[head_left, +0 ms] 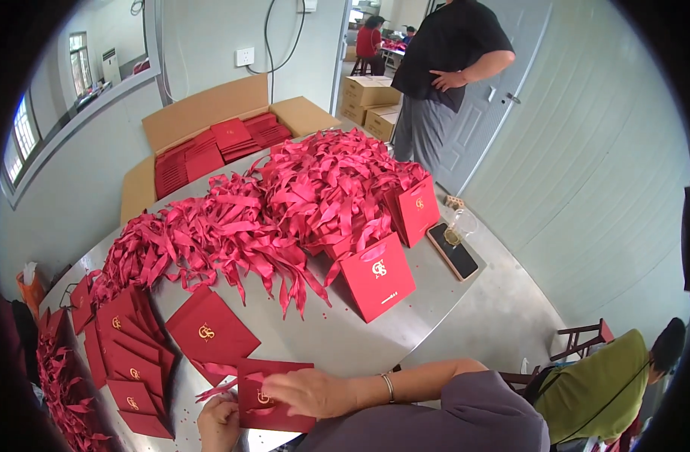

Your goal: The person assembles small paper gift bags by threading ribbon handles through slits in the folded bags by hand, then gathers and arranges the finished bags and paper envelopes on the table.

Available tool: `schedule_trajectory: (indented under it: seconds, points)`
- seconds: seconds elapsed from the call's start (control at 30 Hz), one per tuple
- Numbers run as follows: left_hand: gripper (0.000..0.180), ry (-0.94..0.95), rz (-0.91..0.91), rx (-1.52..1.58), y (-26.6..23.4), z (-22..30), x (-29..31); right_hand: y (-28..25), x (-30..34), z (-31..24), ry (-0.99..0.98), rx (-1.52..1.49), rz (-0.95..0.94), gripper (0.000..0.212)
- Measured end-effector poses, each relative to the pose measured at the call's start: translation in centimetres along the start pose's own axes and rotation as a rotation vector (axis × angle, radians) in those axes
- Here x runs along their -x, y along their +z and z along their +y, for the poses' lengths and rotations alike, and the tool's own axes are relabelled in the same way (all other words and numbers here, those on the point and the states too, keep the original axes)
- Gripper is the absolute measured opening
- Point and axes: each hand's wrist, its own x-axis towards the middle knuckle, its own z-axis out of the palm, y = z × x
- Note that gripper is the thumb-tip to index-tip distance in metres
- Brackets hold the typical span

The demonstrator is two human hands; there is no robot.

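At the lower edge of the table lies a small red gift bag point(288, 422) with gold print, with pink ribbon at its left side. My left hand point(219, 423) is closed at the bag's left edge, its fingertips partly hidden. Across the bag's front rests my right hand point(312, 392), fingers stretched to the left and somewhat blurred; a bracelet circles that wrist. Just beyond is another flat red bag point(213, 325). Overlapping red bags point(134, 354) lie to the left. A large heap of pink ribbons point(307, 188) covers the table's middle.
Two red bags stand at the right, the nearer one point(377, 279) tilted. Behind them are a phone point(452, 252) and a clear cup point(459, 226). An open carton point(206, 113) holds stacked red bags. One person stands by the door; another in green point(597, 388) is at right.
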Motion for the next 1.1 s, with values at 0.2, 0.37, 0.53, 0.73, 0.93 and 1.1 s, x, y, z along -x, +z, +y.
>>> schedule_trajectory:
  seconds: [0.2,0.37,0.53,0.73,0.93,1.1]
  points:
    - [0.009,0.042,0.076,-0.244,0.6,-3.6,3.2,2.7,1.9,0.8,0.360,-0.043,-0.331,0.097]
    - [0.005,-0.145,0.410,-0.408,-2.3,-6.2,-0.8,1.3,0.2,1.8,0.315,0.018,-0.245,0.094]
    - [0.018,-0.401,0.585,-0.296,-0.5,-5.1,-1.7,0.2,-0.1,2.0,0.254,0.114,-0.152,0.086]
    - [0.029,-0.239,0.383,-0.162,1.7,-1.7,-0.6,1.2,0.2,1.5,0.240,0.093,-0.202,0.080]
    - [0.015,-0.230,0.101,-0.236,1.3,-0.9,-2.7,1.0,0.2,1.3,0.223,0.096,-0.211,0.071]
    - [0.009,-0.266,-0.012,-0.235,0.8,-0.6,-3.9,0.8,0.0,1.4,0.261,0.079,-0.230,0.066]
